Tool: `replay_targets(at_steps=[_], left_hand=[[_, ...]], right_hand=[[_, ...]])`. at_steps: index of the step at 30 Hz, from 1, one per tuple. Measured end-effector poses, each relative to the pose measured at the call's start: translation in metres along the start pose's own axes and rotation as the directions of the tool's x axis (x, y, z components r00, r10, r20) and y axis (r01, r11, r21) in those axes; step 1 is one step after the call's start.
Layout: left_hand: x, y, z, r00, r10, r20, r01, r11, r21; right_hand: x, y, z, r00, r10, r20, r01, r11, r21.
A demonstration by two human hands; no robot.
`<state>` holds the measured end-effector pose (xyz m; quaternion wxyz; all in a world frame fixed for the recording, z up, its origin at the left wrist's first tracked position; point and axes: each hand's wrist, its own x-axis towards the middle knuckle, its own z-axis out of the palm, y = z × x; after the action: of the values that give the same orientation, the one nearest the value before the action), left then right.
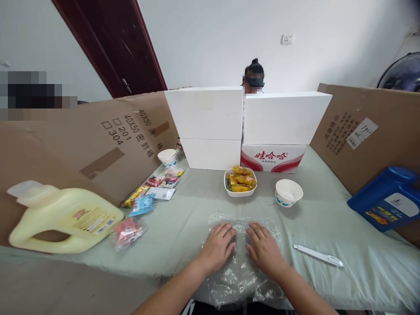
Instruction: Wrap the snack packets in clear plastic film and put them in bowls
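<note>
A crumpled sheet of clear plastic film (241, 275) lies on the pale green tablecloth at the near edge. My left hand (218, 246) and my right hand (264, 247) both rest flat on it, fingers stretched out and side by side, holding nothing. Beyond them stands a white bowl (240, 181) filled with yellow-wrapped snacks. An empty white paper cup (288, 192) sits to its right. A white plastic knife (318, 255) lies to the right of my right hand.
A yellow jug (62, 216) lies at left, a blue jug (389, 199) at right. Several snack packets (144, 199) and another paper cup (168, 156) are at mid-left. White boxes (246, 124) and cardboard walls (98, 140) enclose the table; a person's head shows behind the boxes.
</note>
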<state>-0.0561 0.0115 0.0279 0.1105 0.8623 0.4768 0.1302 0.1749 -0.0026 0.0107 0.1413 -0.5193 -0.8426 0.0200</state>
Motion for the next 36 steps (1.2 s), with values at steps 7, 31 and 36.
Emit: replay_targets(at_steps=[7,31,36], left_hand=[[0.01,-0.029,0.005,0.998,-0.022,0.064,0.019,0.998,0.056],[0.066,-0.066,-0.016,0.899,-0.433,-0.06,0.332,0.766,-0.551],[0.065,-0.08,-0.038,0.86,-0.489,-0.148,0.365,0.791,-0.492]], right_hand=[[-0.004,0.039,0.018,0.982,0.179,0.067,-0.174,0.982,-0.07],[0.018,-0.003,0.015,0.987,-0.076,-0.14,0.095,0.987,0.133],[0.018,-0.001,0.016,0.99,-0.08,-0.116,0.09,0.992,0.086]])
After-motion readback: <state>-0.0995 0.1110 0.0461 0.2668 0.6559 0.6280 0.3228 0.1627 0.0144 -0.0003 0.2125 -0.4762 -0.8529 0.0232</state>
